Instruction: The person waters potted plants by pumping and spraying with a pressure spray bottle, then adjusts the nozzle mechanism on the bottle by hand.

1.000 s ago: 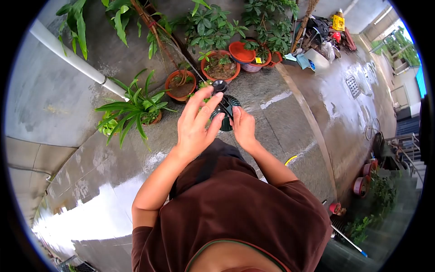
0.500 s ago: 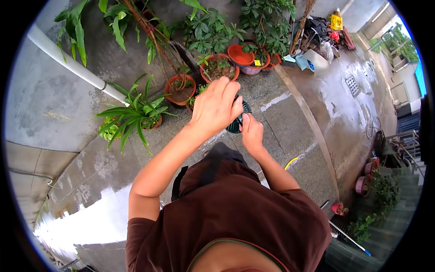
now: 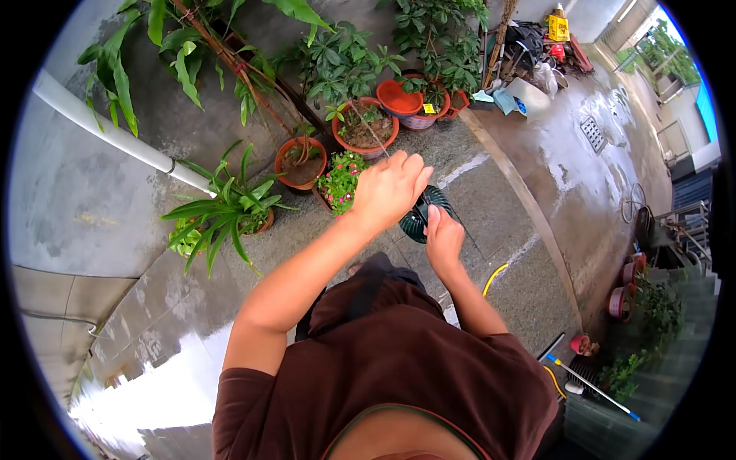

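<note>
Between my hands is a dark green, ribbed spray bottle (image 3: 414, 228) with a black upper part, mostly hidden by the fingers. My left hand (image 3: 389, 190) is curled over its top, fingers bent. Lower and to the right, my right hand (image 3: 443, 239) is closed round its black part, thumb raised along it. A thin pale line, looking like a water jet, runs from near my left hand to an orange pot (image 3: 368, 146) with soil and a leafy plant. Beside my left hand grows a small plant with pink flowers (image 3: 343, 180).
Another orange pot (image 3: 301, 184) and a long-leaved plant (image 3: 230, 201) stand to the left. An empty orange bowl (image 3: 399, 98) sits by the wall plants. A yellow hose (image 3: 494, 280) lies on the paving at right. Bags and clutter (image 3: 537, 77) are heaped at the back right.
Both hands and the spray bottle have shifted down and right in view. The pink flowers, mostly covered before, now show. The thin line toward the pot has become visible.
</note>
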`<state>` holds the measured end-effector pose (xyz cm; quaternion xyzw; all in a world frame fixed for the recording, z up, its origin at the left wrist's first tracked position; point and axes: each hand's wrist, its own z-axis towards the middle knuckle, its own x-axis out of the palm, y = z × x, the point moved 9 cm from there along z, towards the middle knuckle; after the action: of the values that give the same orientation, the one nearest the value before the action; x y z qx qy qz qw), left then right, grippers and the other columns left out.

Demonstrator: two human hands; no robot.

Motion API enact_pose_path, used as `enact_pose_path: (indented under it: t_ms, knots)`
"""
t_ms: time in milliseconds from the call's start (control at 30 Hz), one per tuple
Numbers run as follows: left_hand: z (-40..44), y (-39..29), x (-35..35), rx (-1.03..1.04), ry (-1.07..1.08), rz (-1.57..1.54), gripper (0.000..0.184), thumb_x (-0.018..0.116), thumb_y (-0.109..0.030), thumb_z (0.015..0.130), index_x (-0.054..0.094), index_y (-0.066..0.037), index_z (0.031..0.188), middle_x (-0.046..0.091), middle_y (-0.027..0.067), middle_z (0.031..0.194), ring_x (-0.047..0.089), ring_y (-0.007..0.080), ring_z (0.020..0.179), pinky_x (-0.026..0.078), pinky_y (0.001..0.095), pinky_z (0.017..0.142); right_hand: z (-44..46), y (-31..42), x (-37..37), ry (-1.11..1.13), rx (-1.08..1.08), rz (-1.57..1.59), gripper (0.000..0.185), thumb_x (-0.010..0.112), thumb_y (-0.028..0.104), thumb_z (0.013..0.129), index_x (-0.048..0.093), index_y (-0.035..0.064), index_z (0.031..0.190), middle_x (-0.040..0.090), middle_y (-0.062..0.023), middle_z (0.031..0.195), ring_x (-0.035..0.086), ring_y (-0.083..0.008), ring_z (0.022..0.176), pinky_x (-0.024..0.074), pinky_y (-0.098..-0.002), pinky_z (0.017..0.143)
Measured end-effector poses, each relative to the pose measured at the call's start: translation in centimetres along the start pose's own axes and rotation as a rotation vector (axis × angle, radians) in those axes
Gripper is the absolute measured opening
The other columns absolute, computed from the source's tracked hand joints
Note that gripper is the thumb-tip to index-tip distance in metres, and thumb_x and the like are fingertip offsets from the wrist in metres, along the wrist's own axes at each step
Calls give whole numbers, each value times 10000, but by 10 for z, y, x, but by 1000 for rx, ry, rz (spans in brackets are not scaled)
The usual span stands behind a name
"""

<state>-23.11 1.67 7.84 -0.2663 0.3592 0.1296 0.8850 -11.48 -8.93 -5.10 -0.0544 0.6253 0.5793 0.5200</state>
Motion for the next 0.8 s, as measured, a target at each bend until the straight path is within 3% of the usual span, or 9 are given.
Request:
enact_pose_path:
  t_ms: [167,300,333,433,467,700,800]
  knots:
    - [0,8,4,-1,-18,-47,237,673,-263,940,545,-86,849,573,103,774,641,333,657,508,427,543,10,-9,-7,-55,-14,-106,419,496,375,1050,619,69,792,627,-215,659,627,-463,644,472,-555,598]
    - [29,-3,-17,120,-102,-18,232,703,-217,913,551,-89,795,553,72,730,626,287,628,495,403,532,30,-11,-5,-66,-57,-126,398,501,381,1048,626,84,815,628,-215,657,634,-463,646,484,-556,596]
    - [34,-9,-25,150,-132,2,233,708,-206,907,552,-90,779,549,65,720,620,276,619,492,397,529,32,-6,-5,-77,-89,-142,412,445,348,1077,610,57,837,634,-149,617,653,-394,620,487,-499,586]
    - [47,-16,-46,177,-187,31,228,705,-158,899,556,-83,744,531,66,692,594,269,594,475,391,524,35,-18,5,-29,-55,-107,418,439,361,1079,628,59,859,638,-141,617,659,-381,616,491,-485,584]
    - [47,-10,-44,146,-187,-10,225,697,-149,905,554,-77,747,524,74,690,587,279,592,470,395,526,35,-22,7,-27,-23,-24,392,504,389,1047,651,84,850,647,-206,682,642,-450,642,492,-548,589]
    - [30,6,-9,81,-137,-96,201,672,-134,926,551,-67,780,521,95,703,584,309,601,470,408,536,37,4,-3,-45,-15,15,387,507,387,1046,672,80,876,653,-209,698,650,-448,663,495,-542,624]
    - [29,17,7,55,-100,-112,240,690,-210,923,544,-72,792,549,90,735,616,309,630,493,410,549,38,-19,10,-20,18,-53,410,488,404,1050,663,80,869,650,-216,695,647,-460,665,493,-556,623]
